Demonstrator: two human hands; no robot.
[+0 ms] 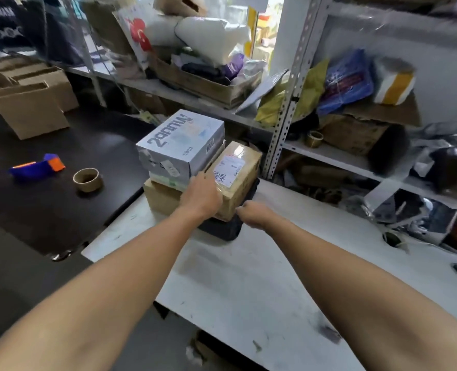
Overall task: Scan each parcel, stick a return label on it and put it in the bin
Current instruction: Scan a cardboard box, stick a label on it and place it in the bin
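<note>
two bare arms are reaching forward over a white table (262,277) toward a small pile of parcels at its far end. the landmark is a brown taped parcel (238,178) with a white shipping label (228,167) on top, sitting on a black flat parcel (223,228). the left hand (203,196) is resting palm down on the brown parcel's near left edge, fingers curling over it. the right hand (254,214) is sitting just right of and below that parcel, fingers curled at the black parcel's edge; whether it is truly gripping is unclear. left of the brown parcel, a white printed box (179,145) is stacked on a plain cardboard box (160,196). farther left, a tape roll (86,179) is lying on a dark table (61,210).
</note>
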